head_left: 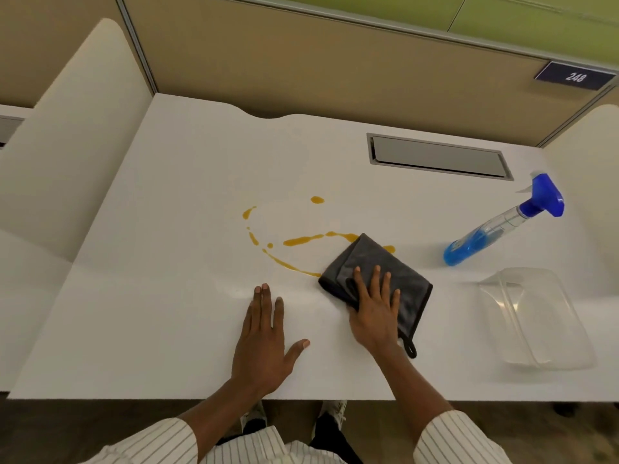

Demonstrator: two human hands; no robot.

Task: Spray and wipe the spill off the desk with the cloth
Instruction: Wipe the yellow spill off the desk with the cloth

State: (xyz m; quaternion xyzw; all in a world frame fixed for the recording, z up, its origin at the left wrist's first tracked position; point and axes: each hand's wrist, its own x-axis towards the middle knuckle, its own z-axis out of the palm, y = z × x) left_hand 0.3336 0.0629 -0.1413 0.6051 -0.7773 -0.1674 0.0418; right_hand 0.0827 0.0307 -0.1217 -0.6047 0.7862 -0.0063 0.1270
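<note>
An orange-yellow spill (301,241) lies in curved streaks and drops on the white desk (167,296). A folded dark grey cloth (368,259) covers the spill's right end. My right hand (375,309) presses flat on the cloth's near part, fingers spread. My left hand (268,333) rests flat on the bare desk to the left of the cloth, palm down, holding nothing. A spray bottle (499,226) with blue liquid and a blue trigger head lies on its side at the right, away from both hands.
A clear plastic container (536,316) lies at the desk's right, near the front edge. A grey cable hatch (438,155) is set into the desk at the back. Beige partition panels enclose the back and both sides.
</note>
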